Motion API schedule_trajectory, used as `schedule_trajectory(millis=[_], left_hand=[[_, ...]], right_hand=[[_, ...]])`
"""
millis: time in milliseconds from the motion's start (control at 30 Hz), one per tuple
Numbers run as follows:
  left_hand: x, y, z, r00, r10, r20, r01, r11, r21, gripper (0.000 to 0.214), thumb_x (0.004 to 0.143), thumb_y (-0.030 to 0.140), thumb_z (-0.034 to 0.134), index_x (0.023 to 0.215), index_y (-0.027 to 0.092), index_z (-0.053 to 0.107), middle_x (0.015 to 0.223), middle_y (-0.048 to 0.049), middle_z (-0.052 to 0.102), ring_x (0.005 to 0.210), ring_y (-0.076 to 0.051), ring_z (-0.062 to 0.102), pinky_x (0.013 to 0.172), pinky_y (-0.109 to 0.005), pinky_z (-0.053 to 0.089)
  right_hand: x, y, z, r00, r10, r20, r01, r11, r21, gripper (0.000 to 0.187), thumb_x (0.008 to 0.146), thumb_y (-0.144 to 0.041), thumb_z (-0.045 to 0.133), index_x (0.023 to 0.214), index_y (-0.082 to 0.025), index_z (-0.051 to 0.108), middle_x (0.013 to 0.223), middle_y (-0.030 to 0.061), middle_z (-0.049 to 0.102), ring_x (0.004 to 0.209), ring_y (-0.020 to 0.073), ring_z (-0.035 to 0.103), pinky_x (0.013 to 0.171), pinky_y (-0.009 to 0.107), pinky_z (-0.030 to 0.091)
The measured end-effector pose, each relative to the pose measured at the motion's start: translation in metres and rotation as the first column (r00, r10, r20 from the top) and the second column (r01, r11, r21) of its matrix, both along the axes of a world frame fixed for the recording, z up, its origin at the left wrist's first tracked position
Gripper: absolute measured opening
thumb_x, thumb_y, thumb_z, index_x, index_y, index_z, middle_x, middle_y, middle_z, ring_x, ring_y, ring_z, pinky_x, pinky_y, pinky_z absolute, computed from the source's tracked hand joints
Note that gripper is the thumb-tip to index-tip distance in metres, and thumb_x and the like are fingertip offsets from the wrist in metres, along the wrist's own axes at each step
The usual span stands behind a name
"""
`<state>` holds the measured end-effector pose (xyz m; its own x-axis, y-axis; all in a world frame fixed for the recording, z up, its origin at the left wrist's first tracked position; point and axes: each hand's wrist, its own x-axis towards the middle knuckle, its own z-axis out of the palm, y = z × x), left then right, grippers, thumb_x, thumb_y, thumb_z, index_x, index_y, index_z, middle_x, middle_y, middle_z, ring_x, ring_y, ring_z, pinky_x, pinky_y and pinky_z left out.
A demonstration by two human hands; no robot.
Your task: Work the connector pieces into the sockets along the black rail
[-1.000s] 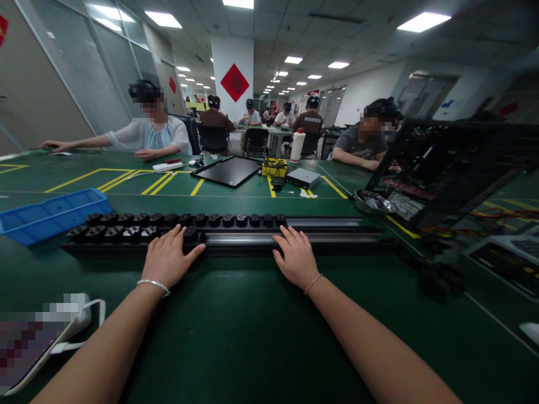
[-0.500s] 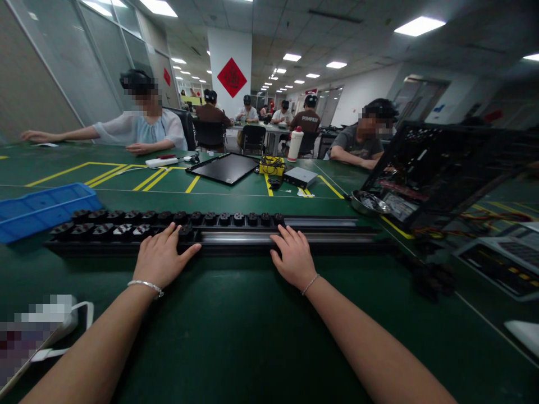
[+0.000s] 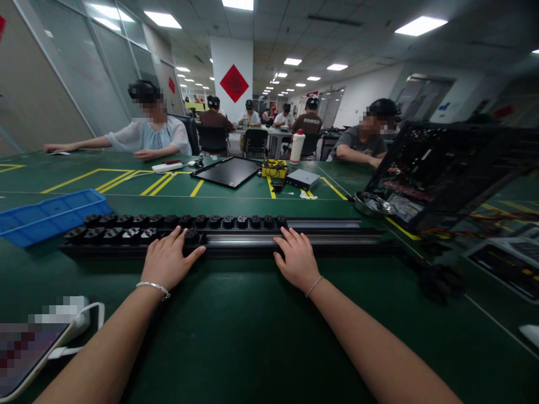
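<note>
Neither hand is clenched: left hand (image 3: 167, 259) and right hand (image 3: 298, 258) lie palm down, fingers loosely spread, apparently resting on the front rail (image 3: 240, 241) without wrapping it. Flat contact at two separate spots reads as steadying, not lifting; pressure can't be told.

Front rail lies crosswise on the green table (image 3: 252, 336), rear rail (image 3: 328, 223) parallel just behind it. Both within reach of the bent wrists, probably why they sit there.

Left fingers cover part of the front row, between the front modules (image 3: 131, 233) and a single black module (image 3: 195, 235) just right of the fingertips. Right fingers cross the bare metal channel, tips near the right end of the rear modules (image 3: 214, 221). Modules bunch toward the left on both rails; bare channel to the right. They look seated in the channels, so the rails likely keep them lined up.

Blue bin (image 3: 25, 231) sits past the rails' left end, angled, handy to the left arm. Metal bowl (image 3: 374, 212) sits beyond the right end, near a tilted black chassis (image 3: 442, 163). Its support isn't clear.
</note>
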<state>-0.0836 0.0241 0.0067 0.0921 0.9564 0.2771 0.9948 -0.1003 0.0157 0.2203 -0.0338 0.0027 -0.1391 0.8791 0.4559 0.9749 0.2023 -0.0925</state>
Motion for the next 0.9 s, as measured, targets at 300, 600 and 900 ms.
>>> schedule_trajectory(millis=[300, 600, 900], left_hand=[[0.0011, -0.0017, 0.0025, 1.0, 0.0, 0.0, 0.0, 1.0, -0.012, 0.079, 0.079, 0.065, 0.028, 0.134, 0.01, 0.04, 0.144, -0.0124, 0.034, 0.126, -0.03, 0.039, 0.102, -0.043, 0.028], [-0.0005, -0.0004, 0.0006, 1.0, -0.008, 0.005, 0.008, 1.0, -0.003, 0.079, 0.08, 0.067, 0.028, 0.134, 0.011, 0.04, 0.145, -0.0118, 0.033, 0.125, -0.031, 0.039, 0.101, -0.043, 0.029], [-0.0011, -0.0004, 0.0006, 1.0, -0.005, 0.001, 0.005, 1.0, 0.002, 0.078, 0.079, 0.067, 0.029, 0.134, 0.012, 0.041, 0.144, -0.0117, 0.034, 0.122, -0.031, 0.042, 0.099, -0.043, 0.031]], right_hand=[[0.0017, 0.0017, -0.0034, 1.0, 0.002, 0.02, -0.002, 1.0, 0.017, 0.037, 0.083, -0.032, 0.045, 0.116, -0.022, 0.057, 0.137, 0.0079, 0.045, 0.127, 0.0255, 0.036, 0.105, 0.045, 0.023], [0.0022, 0.0029, -0.004, 1.0, -0.001, 0.031, 0.0, 0.999, 0.033, 0.036, 0.083, -0.031, 0.045, 0.115, -0.022, 0.058, 0.136, 0.0075, 0.046, 0.127, 0.0251, 0.037, 0.105, 0.045, 0.024], [0.0023, 0.0029, -0.0041, 1.0, 0.005, 0.029, -0.006, 1.0, 0.028, 0.037, 0.083, -0.032, 0.045, 0.116, -0.022, 0.057, 0.136, 0.0083, 0.046, 0.127, 0.0255, 0.037, 0.104, 0.046, 0.024]])
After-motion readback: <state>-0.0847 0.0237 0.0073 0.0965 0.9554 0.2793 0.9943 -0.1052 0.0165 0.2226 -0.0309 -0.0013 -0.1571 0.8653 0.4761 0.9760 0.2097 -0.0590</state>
